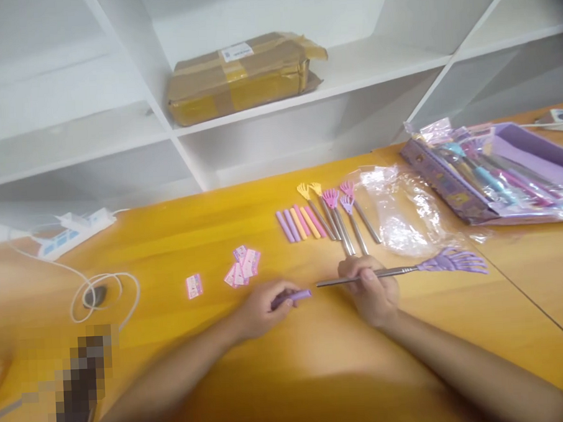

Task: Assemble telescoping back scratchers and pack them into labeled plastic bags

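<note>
My left hand (266,306) is closed round a purple handle sleeve (300,295), whose end points right. In my right hand (373,294) is a back scratcher (451,261) with a purple claw head and a metal rod. The rod's bare tip lies just right of the sleeve, apart from it by a small gap. Beyond my hands lies a row of purple, pink and yellow sleeves (301,223). Beside them are several back scratchers (331,198) with yellow, pink and purple heads and bare metal rods.
Small printed cards (243,266) lie left of centre, with a single card (194,286) beside them. Clear plastic bags (405,212) sit by a purple box (468,209) of wrapped scratchers. A power strip (77,232) and cable are at left; a taped carton (242,76) rests on the shelf.
</note>
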`<state>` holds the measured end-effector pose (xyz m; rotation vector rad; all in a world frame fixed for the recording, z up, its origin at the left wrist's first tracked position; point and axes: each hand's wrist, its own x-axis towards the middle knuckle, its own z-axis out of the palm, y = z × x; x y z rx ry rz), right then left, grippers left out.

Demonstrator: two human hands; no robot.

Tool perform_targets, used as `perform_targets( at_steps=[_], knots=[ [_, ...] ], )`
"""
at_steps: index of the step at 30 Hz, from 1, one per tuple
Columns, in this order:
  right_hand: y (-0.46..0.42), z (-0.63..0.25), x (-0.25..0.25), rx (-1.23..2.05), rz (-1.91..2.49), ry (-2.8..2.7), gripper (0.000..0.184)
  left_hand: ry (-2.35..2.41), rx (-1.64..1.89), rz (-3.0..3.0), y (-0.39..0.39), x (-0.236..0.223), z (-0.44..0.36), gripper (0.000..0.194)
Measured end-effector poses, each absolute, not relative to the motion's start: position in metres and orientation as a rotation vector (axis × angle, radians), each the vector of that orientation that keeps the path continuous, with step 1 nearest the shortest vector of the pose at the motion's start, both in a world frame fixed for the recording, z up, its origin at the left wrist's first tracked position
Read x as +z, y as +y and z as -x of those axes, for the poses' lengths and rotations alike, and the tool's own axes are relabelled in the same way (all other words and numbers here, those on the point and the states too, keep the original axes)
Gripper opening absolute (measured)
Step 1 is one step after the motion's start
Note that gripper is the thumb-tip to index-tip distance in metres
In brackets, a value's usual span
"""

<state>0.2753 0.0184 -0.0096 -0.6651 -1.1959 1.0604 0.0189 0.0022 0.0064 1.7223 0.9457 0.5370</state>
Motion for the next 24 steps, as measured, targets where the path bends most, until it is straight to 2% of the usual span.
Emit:
perform_targets(
  at_steps=[12,18,24],
  knots=[
    [0.012,-0.276,-0.025,1.203,0.605,-1.330,0.027,0.912,0.525,-1.787,-0.001,0.005,-0.020,0.034],
    [0.021,-0.272,-0.024,1.258,0.674,-1.320,0.025,0.937,0.583,-1.698,0.004,0.002,-0.020,0.024],
    [0.019,-0.277,-0.024,1.311,0.678,-1.318,0.026,0.922,0.580,-1.737,0.003,0.002,-0.021,0.026]
  ],
)
